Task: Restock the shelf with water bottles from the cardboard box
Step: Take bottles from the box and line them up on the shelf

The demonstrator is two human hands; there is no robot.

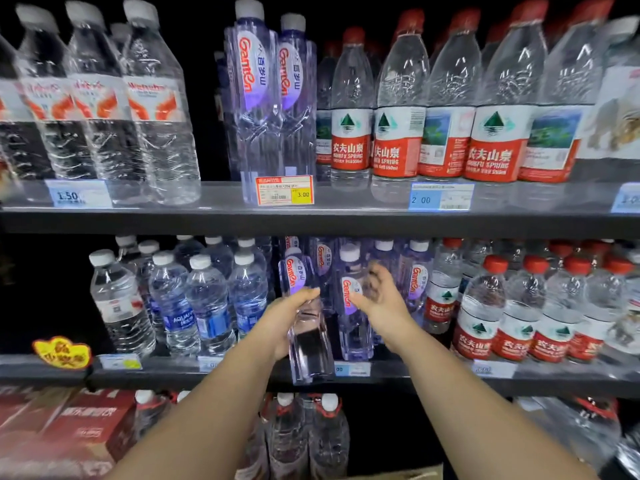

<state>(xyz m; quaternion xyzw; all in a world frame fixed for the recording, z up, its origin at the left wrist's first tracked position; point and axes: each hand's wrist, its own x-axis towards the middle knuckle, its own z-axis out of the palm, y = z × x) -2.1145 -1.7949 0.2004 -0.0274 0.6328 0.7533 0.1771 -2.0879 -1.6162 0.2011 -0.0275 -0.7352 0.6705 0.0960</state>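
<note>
Bottle (pixel 309 348): leaning, base at shelf (pixel 415 380) lip, heading into its matching purple row.
Left grip (pixel 288 317): grasping bottle mid-body, steering.
Right grip (pixel 378 300): released beside neighbour (pixel 355 338), likely making room.

Light: bright from the front on the stock, black behind the rows.
Glare: white glints on the top-row bottles (pixel 398 74).
Blur: right hand (pixel 377 299) smeared (fingers indistinct); frame edges soft.
Distortion: side bottles fan outward at the top.
</note>
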